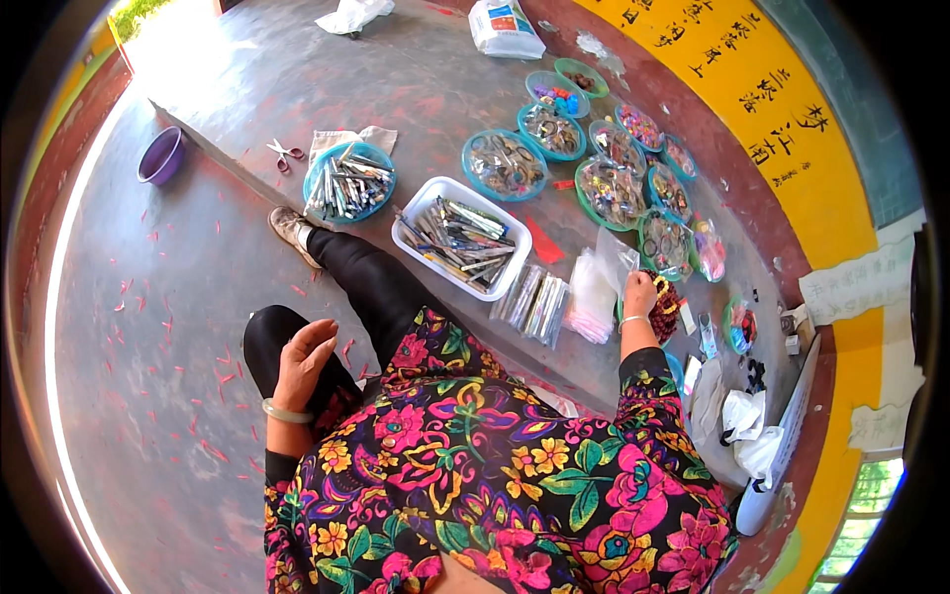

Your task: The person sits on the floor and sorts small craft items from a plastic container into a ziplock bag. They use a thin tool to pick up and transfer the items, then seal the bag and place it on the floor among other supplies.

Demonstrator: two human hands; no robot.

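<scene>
My right hand (639,296) is closed at the lower edge of a clear plastic bag (617,255), pinching it. Below that bag lies a pack of thin pale pink and white bags (591,302). Over my bent knee, my left hand (308,358) hangs with its fingers loosely stretched and nothing in them. A white tub (409,238) full of slim, pen-like sticks stands in front of me. Clear-wrapped bundles of similar sticks (532,305) lie between the tub and the pink-white bags. Dark red beads (667,307) sit just beyond my right hand.
A blue basket (390,194) of sticks stands ahead, with scissors (284,155) beside it. Several round baskets (505,164) of small bagged items fill the right side. A purple basin (161,156) sits far left. Red scraps (214,450) litter the floor beside a step edge.
</scene>
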